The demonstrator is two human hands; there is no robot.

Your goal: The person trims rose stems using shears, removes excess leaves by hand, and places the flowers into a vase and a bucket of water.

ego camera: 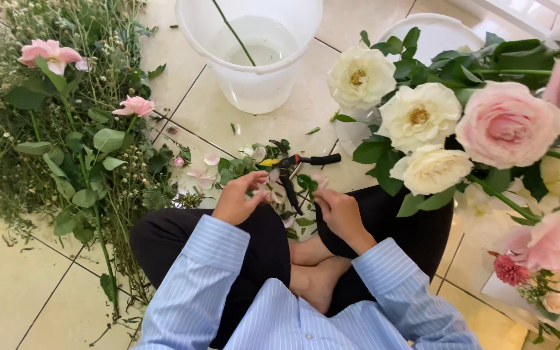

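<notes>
Pruning shears with black handles lay on the tiled floor just ahead of the person's crossed legs, among trimmed leaves and loose petals. The left hand was curled, its fingertips pinching a small pale bit of petal or stem just left of the shears; whether anything more was in it could not be told. The right hand was loosely closed around a small green sprig, just right of the shears. The two hands sat near each other but apart, with the shears between them.

One clear plastic bucket stood beyond the clippings, holding water and one bare stem. A second white bucket stood to its right, largely hidden behind three cream roses and big pink roses that crowded the right side. On the left lay a heap of greenery with two pink blooms on top.
</notes>
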